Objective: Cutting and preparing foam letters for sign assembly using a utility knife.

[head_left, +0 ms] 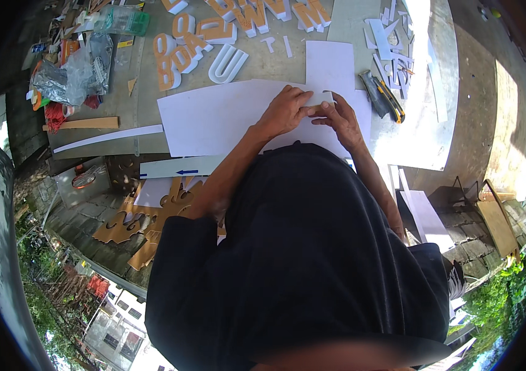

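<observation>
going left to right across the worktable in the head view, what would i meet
Clear plastic bags → white U-shaped piece → left hand → right hand, with a small white piece held between the two hands → yellow-and-black utility knife → narrow white strip.

Grey worktable (284,71), white sheets (213,117), brown-faced block letters (214,29), brown strip (83,124), cluttered heap with plastic bags (79,77)

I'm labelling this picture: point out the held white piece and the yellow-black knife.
White piece (320,98): head view, on its visible face.
Yellow-black knife (393,104): head view, on its handle.
</observation>
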Tool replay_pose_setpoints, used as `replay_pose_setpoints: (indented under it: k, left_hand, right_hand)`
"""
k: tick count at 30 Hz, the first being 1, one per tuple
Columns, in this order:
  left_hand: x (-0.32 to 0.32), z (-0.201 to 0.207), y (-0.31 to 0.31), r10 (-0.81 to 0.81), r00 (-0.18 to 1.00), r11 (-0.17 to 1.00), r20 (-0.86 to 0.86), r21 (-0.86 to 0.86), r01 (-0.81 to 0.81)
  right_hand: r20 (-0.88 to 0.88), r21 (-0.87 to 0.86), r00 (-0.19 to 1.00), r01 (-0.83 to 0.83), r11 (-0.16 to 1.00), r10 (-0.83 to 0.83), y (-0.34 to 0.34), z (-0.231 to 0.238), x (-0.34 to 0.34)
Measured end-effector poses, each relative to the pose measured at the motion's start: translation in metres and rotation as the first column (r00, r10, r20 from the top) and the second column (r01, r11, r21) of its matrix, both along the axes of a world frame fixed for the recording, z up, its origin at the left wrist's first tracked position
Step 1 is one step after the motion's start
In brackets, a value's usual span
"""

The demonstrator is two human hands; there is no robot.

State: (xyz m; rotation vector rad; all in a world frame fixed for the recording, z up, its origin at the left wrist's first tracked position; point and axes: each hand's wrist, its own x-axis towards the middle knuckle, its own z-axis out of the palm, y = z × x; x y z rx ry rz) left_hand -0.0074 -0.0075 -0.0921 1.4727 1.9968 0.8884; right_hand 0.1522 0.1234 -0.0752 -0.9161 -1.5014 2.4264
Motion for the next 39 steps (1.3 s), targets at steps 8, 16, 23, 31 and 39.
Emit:
replay_pose_setpoints:
  k: [8, 16, 23, 31, 39]
  left_hand:
    - [-0.076, 0.009, -0.022, 0.501, 0.722, 0.86, -0.477, 0.181, -0.477]
    - [-0.116, -0.013, -0.035, 0.476, 0.585, 0.759, -0.657, -0.029, -0.651]
    - [-0.119, -0.013, -0.041, 0.619, 0.666, 0.748, -0.417, 0.053, -0.662]
    - [-0.056, 0.012, 0.025, 0.155, 0.083, 0.854, 0.984, -0.091, -0.512]
    - [-0.035, -0.03, 0.073, 0.203, 0.072, 0.962, 0.976, -0.185, -0.201]
  right_hand:
    - [0.113, 0.268, 0.949, 0.255, 0.929, -0.293, 0.072, -0.001, 0.023]
    - [0.457, 0.778, 0.712, -0.029, 0.628, -0.534, 0.207, -0.035, 0.07]
    - [0.293, 0.938, 0.654, -0.337, 0.078, -0.698, 0.208, -0.05, 0.066]
    - [0.145, 0.45, 0.989, -0.046, 0.892, -0.022, 0.078, 0.024, -0.015]
    - [0.191, 0.352, 0.981, -0.049, 0.935, -0.021, 0.067, 0.005, -0.043]
